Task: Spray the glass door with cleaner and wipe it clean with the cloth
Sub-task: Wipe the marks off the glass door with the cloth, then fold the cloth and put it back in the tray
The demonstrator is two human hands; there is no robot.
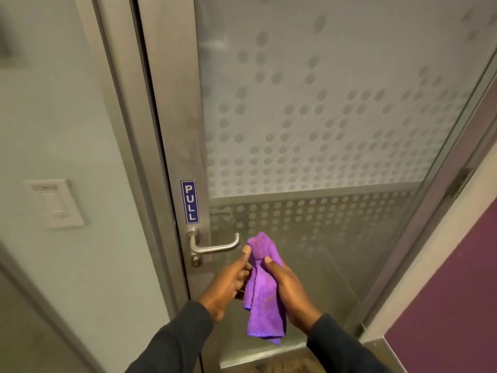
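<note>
Grip: both hands grasp the purple cloth (262, 289) in front of the door, low in the view.
Left hand (228, 281): thumb raised against the cloth's upper left edge, fingers curled around a fold beneath it.
Right hand (291, 292): thumb pressed on the cloth's upper right part, palm and fingers wrapped behind the fabric.
Cloth: bunched at the top between the two thumbs, its lower part hanging loose below the hands; not touching the pane.
Sleeves: dark, one on each forearm, entering from the bottom edge.
Glass door (322, 130): directly ahead, frosted with a pattern of grey dots, a clearer dotted band lower down; metal frame around it.
Handle (215, 247): metal lever on the frame's left side, just left of the cloth's top, with a keyhole below it.
Sign (190, 201): blue strip reading PULL, fixed on the frame above the handle.
Wall switch (57, 203): white plate on the pale wall, well left of the door.
Purple panel (451, 292): at the right edge, beside the door frame.
</note>
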